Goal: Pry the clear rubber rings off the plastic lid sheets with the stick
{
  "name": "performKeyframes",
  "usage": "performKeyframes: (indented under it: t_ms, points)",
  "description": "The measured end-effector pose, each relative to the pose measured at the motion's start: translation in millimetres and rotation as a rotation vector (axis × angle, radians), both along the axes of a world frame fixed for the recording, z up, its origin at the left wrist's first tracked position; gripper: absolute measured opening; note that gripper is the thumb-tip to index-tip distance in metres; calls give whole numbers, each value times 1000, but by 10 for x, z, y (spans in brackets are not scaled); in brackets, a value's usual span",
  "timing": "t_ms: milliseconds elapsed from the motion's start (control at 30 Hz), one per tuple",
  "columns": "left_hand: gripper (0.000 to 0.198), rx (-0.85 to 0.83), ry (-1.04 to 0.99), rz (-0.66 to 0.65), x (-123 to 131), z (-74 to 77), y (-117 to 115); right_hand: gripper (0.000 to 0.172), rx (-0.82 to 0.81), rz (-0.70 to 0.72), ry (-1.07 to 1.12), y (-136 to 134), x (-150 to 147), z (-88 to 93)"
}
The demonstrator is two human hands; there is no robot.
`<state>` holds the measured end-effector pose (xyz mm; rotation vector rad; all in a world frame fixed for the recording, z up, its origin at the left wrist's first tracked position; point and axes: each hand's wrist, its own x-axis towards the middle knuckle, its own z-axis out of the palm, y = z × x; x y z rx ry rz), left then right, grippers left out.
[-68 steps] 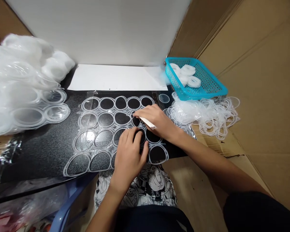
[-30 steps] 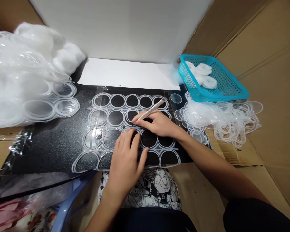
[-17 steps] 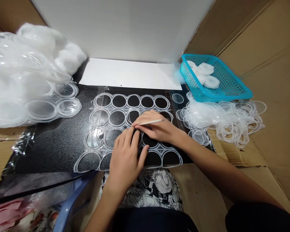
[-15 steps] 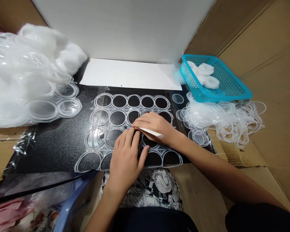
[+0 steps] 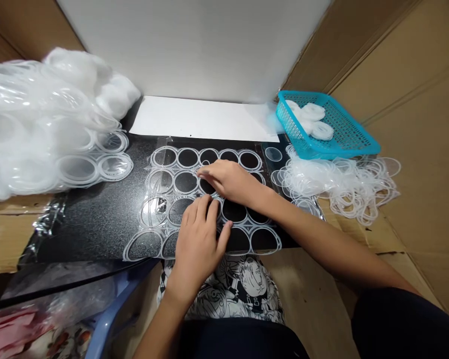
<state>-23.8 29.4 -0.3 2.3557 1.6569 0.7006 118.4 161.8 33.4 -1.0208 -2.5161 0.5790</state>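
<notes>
A clear plastic sheet with rows of white-edged circles lies on the black tabletop. My left hand rests flat on its near middle, fingers stretched out and thumb apart. Farther up the sheet, my right hand is closed, thumb and fingertips pinched together over the middle column. What sits in that pinch is mostly hidden; a small pale curved bit shows just above the fingers.
On the left is a large heap of clear circle sheets. A blue basket holding white ring bundles stands at back right. Loose clear rings pile before it. White paper lies along the wall.
My right hand has moved up the sheet, away from my left, and turned. The slim white stick-like thing under its palm no longer shows. My left hand stays pressed on the sheet.
</notes>
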Motion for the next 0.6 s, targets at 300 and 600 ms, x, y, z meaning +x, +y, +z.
performKeyframes:
  t_ms: [300,600]
  points:
    - [32,13,-147,-18,-66,-1,-49,20,-380,-100,380,-194,369,-94]
    - [37,-31,-101,-62,-122,76,-55,19,-315,-126,373,-327,443,-220]
